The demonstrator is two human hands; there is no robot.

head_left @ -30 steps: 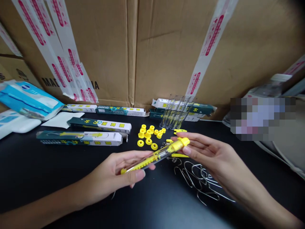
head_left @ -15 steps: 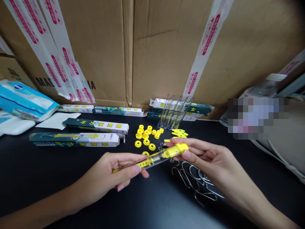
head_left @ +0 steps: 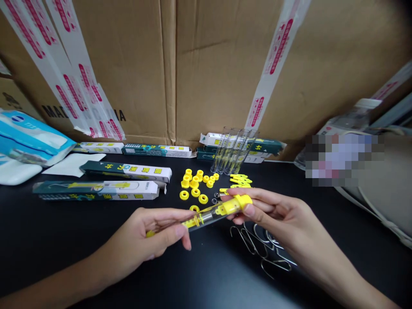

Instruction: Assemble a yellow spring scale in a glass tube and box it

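A clear tube spring scale [head_left: 209, 216] with yellow parts and a metal spring inside is held tilted over the black table, its right end higher. My left hand [head_left: 157, 234] is closed round the lower left part of the tube, thumb on the near side. With thumb and fingers, my right hand [head_left: 273, 214] grips the yellow cap [head_left: 244, 201] at the upper right end. Just beyond the tube lie several yellow plugs and rings [head_left: 195, 192], some flat yellow strips [head_left: 240, 181] and small springs [head_left: 215, 200]. Metal wire hooks [head_left: 247, 240] lie under and beside my right hand.
Several clear tubes [head_left: 230, 154] stand upright at the back. Printed narrow boxes [head_left: 96, 190] lie at the left and along a large cardboard carton [head_left: 206, 64]. A tissue pack [head_left: 35, 137] is at far left; a plastic bottle [head_left: 350, 116] and grey bag [head_left: 383, 189] at right.
The view has shifted slightly. Both hands still hold the spring scale in almost the same pose; the fingers of my left hand have curled a little under the tube.
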